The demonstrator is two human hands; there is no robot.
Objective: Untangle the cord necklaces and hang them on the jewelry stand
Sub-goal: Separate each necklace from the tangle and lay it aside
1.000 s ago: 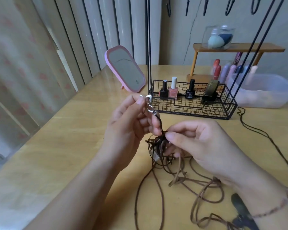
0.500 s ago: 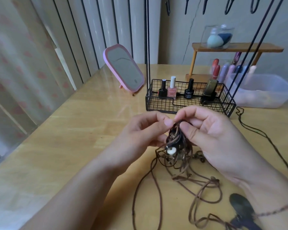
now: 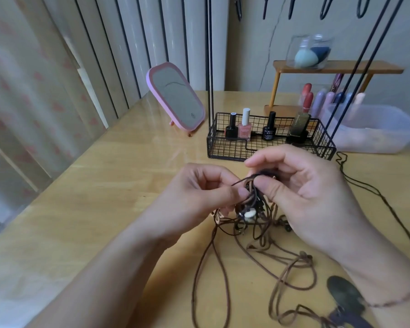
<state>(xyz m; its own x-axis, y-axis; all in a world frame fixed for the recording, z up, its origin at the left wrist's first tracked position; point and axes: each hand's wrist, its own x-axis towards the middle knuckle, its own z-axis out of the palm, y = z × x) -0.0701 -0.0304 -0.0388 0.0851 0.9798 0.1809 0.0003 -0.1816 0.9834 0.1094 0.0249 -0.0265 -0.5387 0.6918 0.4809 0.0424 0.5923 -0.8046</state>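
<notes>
A knot of brown cord necklaces [image 3: 253,204] hangs between my hands above the wooden table [image 3: 104,197], with a small white bead in it. My left hand [image 3: 199,192] pinches the left side of the knot. My right hand [image 3: 301,190] pinches a dark cord loop at its top. Loose brown loops [image 3: 291,268] trail over the table toward me. The black wire jewelry stand [image 3: 225,150] sits just behind my hands, its thin posts rising out of view and its hooks [image 3: 291,8] showing at the top.
Nail polish bottles [image 3: 244,126] stand in the stand's basket. A pink mirror [image 3: 175,98] leans at its left. At the right are a clear plastic tub [image 3: 374,131], a wooden shelf [image 3: 336,67] with a sponge jar, and a dark cord [image 3: 365,188]. A dark pendant [image 3: 346,297] lies near my right wrist.
My hands came together on the knot and lifted it toward the stand. My left hand let go of the metal clasp it held up a second ago.
</notes>
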